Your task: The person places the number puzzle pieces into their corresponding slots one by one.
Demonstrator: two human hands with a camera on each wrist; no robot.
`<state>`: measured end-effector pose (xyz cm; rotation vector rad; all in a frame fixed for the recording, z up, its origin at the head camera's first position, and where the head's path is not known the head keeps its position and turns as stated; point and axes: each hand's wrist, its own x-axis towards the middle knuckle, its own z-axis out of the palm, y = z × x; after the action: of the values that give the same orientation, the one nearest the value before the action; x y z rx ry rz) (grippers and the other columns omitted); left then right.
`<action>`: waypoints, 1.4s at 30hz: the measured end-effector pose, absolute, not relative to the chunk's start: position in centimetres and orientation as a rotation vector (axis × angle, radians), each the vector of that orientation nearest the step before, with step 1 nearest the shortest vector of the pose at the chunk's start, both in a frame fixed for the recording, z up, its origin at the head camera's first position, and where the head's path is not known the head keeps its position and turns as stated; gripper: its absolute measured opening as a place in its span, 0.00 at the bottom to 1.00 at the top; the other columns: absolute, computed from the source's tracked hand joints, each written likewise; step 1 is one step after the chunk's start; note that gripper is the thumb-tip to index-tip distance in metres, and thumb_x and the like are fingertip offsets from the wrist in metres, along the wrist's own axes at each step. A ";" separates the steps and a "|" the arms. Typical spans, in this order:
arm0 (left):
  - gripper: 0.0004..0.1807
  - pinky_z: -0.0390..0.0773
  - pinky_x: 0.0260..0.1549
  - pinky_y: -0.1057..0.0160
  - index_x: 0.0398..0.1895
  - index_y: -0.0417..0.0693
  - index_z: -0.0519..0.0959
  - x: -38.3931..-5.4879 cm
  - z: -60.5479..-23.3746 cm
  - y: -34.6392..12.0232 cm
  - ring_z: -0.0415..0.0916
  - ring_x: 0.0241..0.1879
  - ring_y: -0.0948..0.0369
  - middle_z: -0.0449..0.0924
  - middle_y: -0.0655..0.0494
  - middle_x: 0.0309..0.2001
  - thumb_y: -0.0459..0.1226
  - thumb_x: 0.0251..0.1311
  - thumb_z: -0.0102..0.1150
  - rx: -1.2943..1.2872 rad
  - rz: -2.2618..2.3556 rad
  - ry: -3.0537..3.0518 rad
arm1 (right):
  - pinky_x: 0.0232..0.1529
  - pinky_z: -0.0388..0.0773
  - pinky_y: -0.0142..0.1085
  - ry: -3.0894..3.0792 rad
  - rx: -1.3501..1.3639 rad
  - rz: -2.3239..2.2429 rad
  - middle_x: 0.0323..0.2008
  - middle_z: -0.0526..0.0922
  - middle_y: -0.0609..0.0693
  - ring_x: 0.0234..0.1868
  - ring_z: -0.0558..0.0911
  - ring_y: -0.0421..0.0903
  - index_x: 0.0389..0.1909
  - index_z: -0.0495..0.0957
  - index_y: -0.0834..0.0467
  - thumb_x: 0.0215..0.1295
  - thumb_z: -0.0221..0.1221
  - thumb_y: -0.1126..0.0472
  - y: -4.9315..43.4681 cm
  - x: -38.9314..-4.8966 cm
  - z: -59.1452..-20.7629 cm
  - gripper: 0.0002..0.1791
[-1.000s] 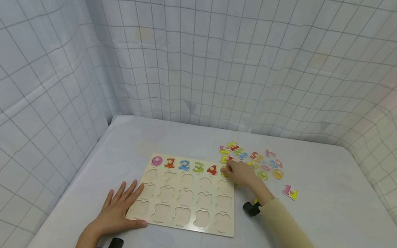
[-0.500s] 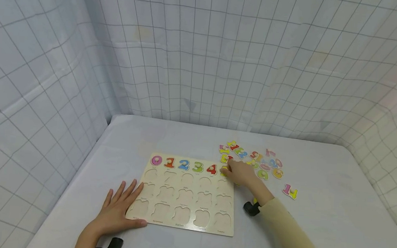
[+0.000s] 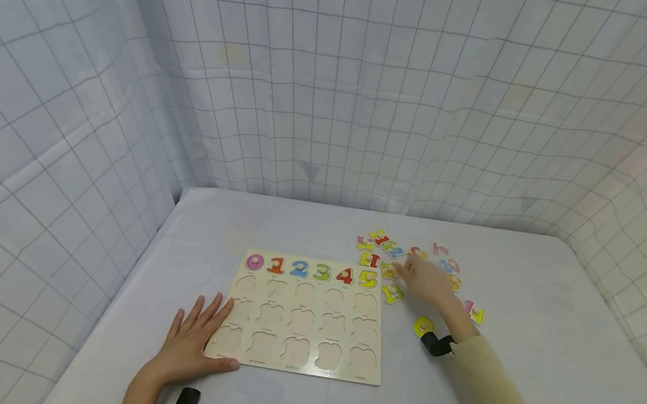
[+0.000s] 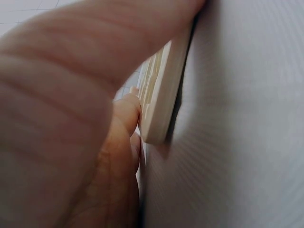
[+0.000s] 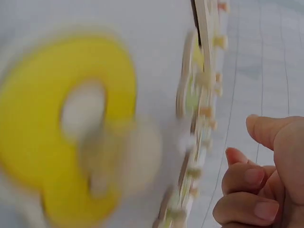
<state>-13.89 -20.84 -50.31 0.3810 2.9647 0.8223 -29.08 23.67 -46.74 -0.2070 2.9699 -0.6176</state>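
In the head view, a wooden number puzzle board lies on the table with 0 to 5 in its top row. My left hand spreads its fingers over the board's left edge, thumb along the front edge. The left wrist view shows the board's corner beside that hand. My right hand is above the loose number pieces right of the board, hiding some of them. In the right wrist view its thumb stands apart from the bent fingers, nothing between them. A yellow 9 piece with a knob lies close to that wrist.
Loose pieces lie scattered right of the board, among them a yellow-green 12-like piece, a pink-and-yellow 14 and a blue-and-green piece. White gridded cloth walls in the table's back and sides.
My right hand has let go of the yellow 5, which sits in the board's top row, and has moved right over the loose pieces. My left hand has stayed in place.
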 end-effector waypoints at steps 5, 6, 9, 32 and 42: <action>0.59 0.27 0.62 0.37 0.74 0.50 0.55 -13.9 -50.4 -20.9 0.33 0.71 0.41 0.46 0.44 0.74 0.65 0.39 0.66 0.385 0.822 2.966 | 0.24 0.66 0.40 3.007 0.039 -0.530 0.24 0.76 0.53 0.23 0.72 0.49 0.41 0.71 0.64 0.71 0.44 0.39 27.4 -29.0 -45.7 0.29; 0.59 0.27 0.62 0.37 0.74 0.50 0.55 -13.9 -50.4 -21.0 0.33 0.71 0.41 0.46 0.44 0.74 0.65 0.39 0.66 0.385 0.820 2.968 | 0.25 0.67 0.42 3.007 0.075 -0.528 0.27 0.78 0.55 0.25 0.74 0.51 0.43 0.71 0.66 0.71 0.44 0.40 28.0 -28.8 -45.5 0.29; 0.59 0.27 0.62 0.37 0.74 0.50 0.55 -13.9 -50.4 -21.0 0.32 0.71 0.41 0.46 0.45 0.74 0.65 0.40 0.66 0.386 0.815 2.970 | 0.30 0.69 0.46 3.008 0.141 -0.503 0.34 0.79 0.61 0.29 0.76 0.54 0.48 0.69 0.69 0.71 0.43 0.40 29.7 -28.3 -45.1 0.32; 0.59 0.26 0.62 0.38 0.74 0.50 0.54 -14.1 -50.4 -20.7 0.31 0.71 0.42 0.45 0.44 0.74 0.65 0.39 0.66 0.388 0.835 2.957 | 0.25 0.62 0.42 2.942 0.087 -0.479 0.22 0.69 0.53 0.22 0.68 0.49 0.32 0.66 0.62 0.70 0.43 0.51 32.0 -27.4 -46.0 0.17; 0.59 0.26 0.62 0.38 0.74 0.50 0.54 -14.0 -50.5 -20.9 0.32 0.71 0.42 0.45 0.44 0.74 0.65 0.40 0.66 0.385 0.824 2.956 | 0.24 0.65 0.42 3.011 0.026 -0.499 0.27 0.74 0.58 0.24 0.71 0.51 0.40 0.69 0.66 0.69 0.44 0.51 29.8 -27.7 -45.7 0.19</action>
<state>-13.99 -20.88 -50.50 0.3846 2.9564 0.8239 -27.71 29.76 -45.71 0.0259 3.0110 -0.4990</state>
